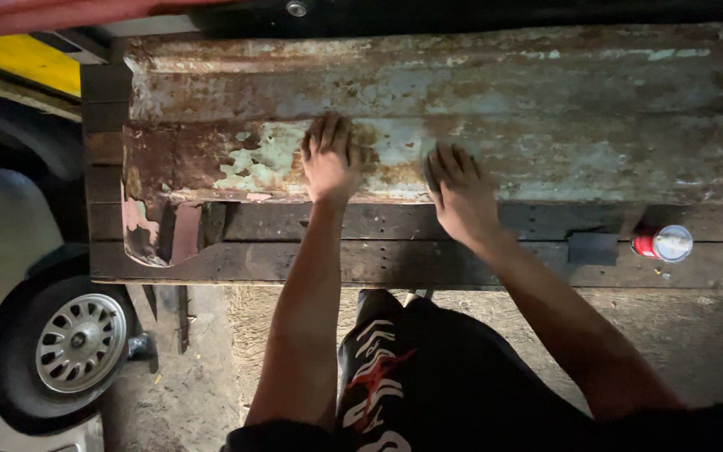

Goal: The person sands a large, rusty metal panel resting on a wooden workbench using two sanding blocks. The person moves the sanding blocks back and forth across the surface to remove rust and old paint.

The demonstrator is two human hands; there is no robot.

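Both hands lay flat on a long rusted metal panel (pixel 462 125) that stretched across a dark wooden bench (pixel 311 264). The left hand (pixel 330 159) pressed palm down with its fingers spread over a patch where pale paint had flaked away, and it gripped nothing. The right hand (pixel 460 191) rested just beside it, nearer the panel's front edge; its fingers were bent over something greyish, perhaps a scrap of abrasive, though the view was too dim to tell. The panel sat directly under both palms and ran well past them on either side. Beyond the right hand, on the bench's front rail, a red can (pixel 663 243) lay on its side next to a small dark block (pixel 592 248). Past the left hand, beyond the end of the bench, stood a car wheel (pixel 77 341) on the concrete floor. The likeliest trouble seemed to be the panel's flaking, corroded surface: bare skin dragged along it could be cut by sharp scale or a torn edge. The can also looked free to roll off if the bench were jolted.
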